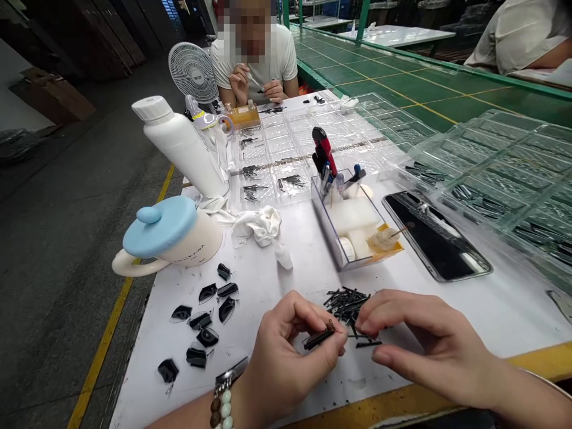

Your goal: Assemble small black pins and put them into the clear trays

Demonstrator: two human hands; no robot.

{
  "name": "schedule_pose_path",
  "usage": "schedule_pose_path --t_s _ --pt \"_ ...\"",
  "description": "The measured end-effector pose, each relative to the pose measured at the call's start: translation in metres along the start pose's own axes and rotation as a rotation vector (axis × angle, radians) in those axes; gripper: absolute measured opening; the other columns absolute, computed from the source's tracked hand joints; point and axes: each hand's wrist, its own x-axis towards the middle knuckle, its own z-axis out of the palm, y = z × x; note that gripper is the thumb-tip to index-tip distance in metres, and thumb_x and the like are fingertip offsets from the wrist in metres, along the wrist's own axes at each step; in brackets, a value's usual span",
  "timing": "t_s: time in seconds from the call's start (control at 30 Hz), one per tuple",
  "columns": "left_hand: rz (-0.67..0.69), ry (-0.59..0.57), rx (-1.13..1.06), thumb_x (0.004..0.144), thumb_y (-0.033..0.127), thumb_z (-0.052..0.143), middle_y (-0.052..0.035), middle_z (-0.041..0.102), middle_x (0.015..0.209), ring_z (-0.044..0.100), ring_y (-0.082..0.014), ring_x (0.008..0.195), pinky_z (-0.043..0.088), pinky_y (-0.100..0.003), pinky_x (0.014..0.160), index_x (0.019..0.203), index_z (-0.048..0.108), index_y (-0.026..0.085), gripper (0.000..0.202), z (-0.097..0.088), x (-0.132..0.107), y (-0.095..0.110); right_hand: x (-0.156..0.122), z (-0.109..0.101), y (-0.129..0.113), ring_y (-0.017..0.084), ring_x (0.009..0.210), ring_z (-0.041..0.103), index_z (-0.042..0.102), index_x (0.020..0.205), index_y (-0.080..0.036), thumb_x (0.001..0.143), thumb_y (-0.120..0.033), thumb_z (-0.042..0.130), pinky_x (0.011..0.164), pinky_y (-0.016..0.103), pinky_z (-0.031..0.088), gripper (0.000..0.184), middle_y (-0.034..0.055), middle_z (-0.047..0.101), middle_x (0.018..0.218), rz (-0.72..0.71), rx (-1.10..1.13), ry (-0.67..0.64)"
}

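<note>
My left hand [286, 351] is closed in a pinch on a small bundle of thin black strips [318, 338], held just above the white table [491, 304]. My right hand [420, 339] lies beside it, fingers curled down onto a pile of the same black strips [346, 301], its fingertips touching one loose strip [369, 344]. Whether it grips any strip is hidden under the fingers. A bead bracelet and a watch [223, 393] sit on my left wrist.
Several black curved pieces [201, 322] lie at the left. A blue-lidded mug [165, 238], a white bottle [183, 146], a white cloth [259, 223], a clear box of tools [353, 226], a phone [435, 235] and clear compartment trays [491, 173] stand beyond. A person sits opposite beside a fan [193, 71].
</note>
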Motion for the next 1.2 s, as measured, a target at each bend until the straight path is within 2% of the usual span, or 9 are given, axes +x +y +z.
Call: schedule_pose_path --t_s 0.1,0.3,0.47,0.6,0.7,0.87,1.2 --pt "0.049 -0.024 0.041 0.074 0.001 0.065 0.0004 0.071 0.076 0.065 -0.0068 0.059 0.055 -0.018 0.061 0.072 0.046 0.018 0.026 -0.001 0.000 0.001 0.002 0.001 -0.001 0.009 0.081 0.062 0.059 0.096 -0.019 0.087 -0.008 0.060 0.073 0.018 0.050 0.015 0.0012 0.066 0.088 0.005 -0.023 -0.017" --pt "0.190 -0.065 0.132 0.070 -0.003 0.071 -0.0027 0.077 0.085 0.073 -0.0125 0.079 0.058 -0.018 0.073 0.075 0.052 0.017 0.028 -0.003 -0.002 -0.004 0.002 0.002 -0.002 0.008 0.078 0.059 0.058 0.091 -0.014 0.085 0.000 0.055 0.070 0.017 0.048 0.016 0.0031 0.064 0.083 -0.075 -0.109 0.019" --pt "0.299 -0.074 0.189 0.069 -0.005 0.071 -0.0006 0.076 0.083 0.074 -0.0131 0.074 0.060 -0.019 0.069 0.077 0.052 0.019 0.032 -0.003 -0.004 -0.005 0.001 0.002 -0.003 0.007 0.080 0.058 0.057 0.095 -0.013 0.087 -0.001 0.054 0.073 0.016 0.048 0.015 0.0037 0.063 0.085 -0.075 -0.067 -0.034" --pt "0.387 -0.113 0.263 0.072 -0.004 0.069 -0.0032 0.075 0.083 0.074 -0.0156 0.073 0.061 -0.022 0.067 0.081 0.051 0.020 0.031 -0.004 -0.002 -0.001 -0.002 0.001 -0.004 0.007 0.084 0.056 0.057 0.099 -0.013 0.087 -0.001 0.054 0.075 0.014 0.047 0.017 0.0041 0.061 0.091 -0.038 -0.026 -0.103" --pt "0.446 -0.147 0.325 0.073 -0.002 0.070 -0.0047 0.075 0.081 0.074 -0.0161 0.073 0.062 -0.021 0.068 0.083 0.050 0.020 0.031 -0.005 -0.002 0.003 -0.004 -0.001 -0.004 0.008 0.087 0.055 0.056 0.103 -0.011 0.087 0.001 0.050 0.077 0.017 0.047 0.021 0.0058 0.059 0.093 -0.069 -0.023 -0.128" --pt "0.471 -0.237 0.417 0.074 -0.001 0.071 -0.0065 0.076 0.081 0.074 -0.0143 0.070 0.060 -0.016 0.069 0.081 0.049 0.018 0.031 -0.004 -0.006 0.010 -0.003 -0.003 -0.002 0.012 0.086 0.054 0.054 0.104 -0.010 0.084 0.004 0.046 0.075 0.022 0.049 0.025 0.0087 0.058 0.092 -0.132 0.032 -0.200" --pt "0.489 -0.265 0.425 0.072 0.000 0.073 -0.0056 0.076 0.077 0.073 -0.0122 0.064 0.058 -0.013 0.067 0.078 0.047 0.018 0.032 -0.005 -0.006 0.011 -0.005 -0.005 -0.003 0.015 0.081 0.055 0.054 0.106 -0.011 0.082 0.003 0.048 0.071 0.027 0.051 0.028 0.0102 0.061 0.089 -0.159 0.104 -0.238"
